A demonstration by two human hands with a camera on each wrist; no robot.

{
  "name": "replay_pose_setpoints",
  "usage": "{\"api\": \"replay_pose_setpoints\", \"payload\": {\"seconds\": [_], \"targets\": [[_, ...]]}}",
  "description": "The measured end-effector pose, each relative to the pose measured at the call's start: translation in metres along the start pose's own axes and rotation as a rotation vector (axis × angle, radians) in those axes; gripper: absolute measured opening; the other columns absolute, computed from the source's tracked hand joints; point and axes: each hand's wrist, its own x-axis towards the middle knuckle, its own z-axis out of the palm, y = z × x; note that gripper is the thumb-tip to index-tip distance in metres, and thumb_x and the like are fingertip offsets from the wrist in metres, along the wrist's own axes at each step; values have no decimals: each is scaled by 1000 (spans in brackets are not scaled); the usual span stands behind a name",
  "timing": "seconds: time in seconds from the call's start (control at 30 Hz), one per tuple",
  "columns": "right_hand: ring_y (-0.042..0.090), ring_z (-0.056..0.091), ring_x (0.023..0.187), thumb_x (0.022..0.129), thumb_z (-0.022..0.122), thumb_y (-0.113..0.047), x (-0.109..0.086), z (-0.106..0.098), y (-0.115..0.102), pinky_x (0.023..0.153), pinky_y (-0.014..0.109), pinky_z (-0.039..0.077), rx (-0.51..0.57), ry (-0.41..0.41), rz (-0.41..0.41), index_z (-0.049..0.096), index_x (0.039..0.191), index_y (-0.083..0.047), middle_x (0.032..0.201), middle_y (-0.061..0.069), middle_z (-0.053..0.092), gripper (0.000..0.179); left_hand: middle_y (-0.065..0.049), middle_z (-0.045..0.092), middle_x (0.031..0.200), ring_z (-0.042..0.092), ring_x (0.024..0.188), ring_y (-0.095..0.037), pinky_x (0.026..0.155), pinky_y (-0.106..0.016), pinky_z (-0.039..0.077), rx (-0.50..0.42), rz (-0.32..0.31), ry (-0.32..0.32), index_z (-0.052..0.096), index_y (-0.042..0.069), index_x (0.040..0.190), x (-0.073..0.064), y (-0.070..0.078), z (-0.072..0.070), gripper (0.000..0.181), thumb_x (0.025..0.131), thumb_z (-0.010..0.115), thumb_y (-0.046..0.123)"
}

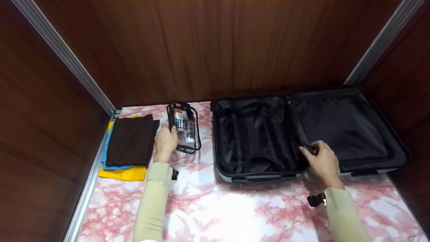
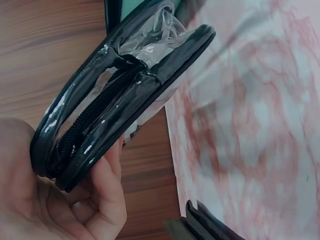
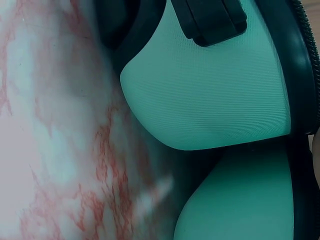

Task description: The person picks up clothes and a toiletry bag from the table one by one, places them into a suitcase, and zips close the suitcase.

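Dark brown wood-grain walls (image 1: pixel 201 50) on three sides, grey metal strips (image 1: pixel 63 50) at the corners. Beneath, we see a pink-and-white marbled surface (image 1: pixel 235 211). On it, an opened mint-green, black-lined suitcase (image 1: pixel 255 144), middle edge pinched by the right hand (image 1: pixel 323 163). Leftward, folded brown, blue and yellow cloths (image 1: pixel 129 141). Between them, a clear, black-trimmed plastic pouch (image 1: pixel 188 129), side gripped by the left hand (image 1: pixel 166 140).

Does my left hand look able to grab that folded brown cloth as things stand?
Probably not yet: the left hand grips the clear pouch. Otherwise the way looks free: the brown cloth lies close by, atop the pile, with nothing over it.
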Motion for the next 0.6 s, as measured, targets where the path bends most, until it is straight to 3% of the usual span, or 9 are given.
{"api": "replay_pose_setpoints", "payload": {"seconds": [0.23, 0.47, 0.6], "targets": [[35, 58, 85, 95, 64, -58, -1, 1, 0, 74, 55, 45, 5, 1, 0, 62, 118, 0, 98, 14, 58, 63, -28, 68, 97, 65, 96, -48, 83, -58, 48, -46, 16, 39, 60, -3, 107, -1, 5, -2, 33, 105, 50, 29], [35, 58, 83, 95, 64, -58, -2, 2, -1, 73, 53, 45, 10, 9, 3, 63, 117, 0, 96, 14, 57, 62, -24, 70, 93, 66, 97, -48, 83, -58, 48, -81, 23, 65, 61, -2, 118, -3, 9, -4, 37, 106, 50, 31], [34, 57, 82, 95, 65, -58, -3, 2, -1, 72, 53, 45, 12, 12, 8, 63, 117, -1, 96, 13, 58, 62, -22, 70, 92, 66, 96, -46, 82, -56, 48, -97, 41, 87, 62, -2, 117, -4, 12, -5, 36, 105, 50, 30]]}}
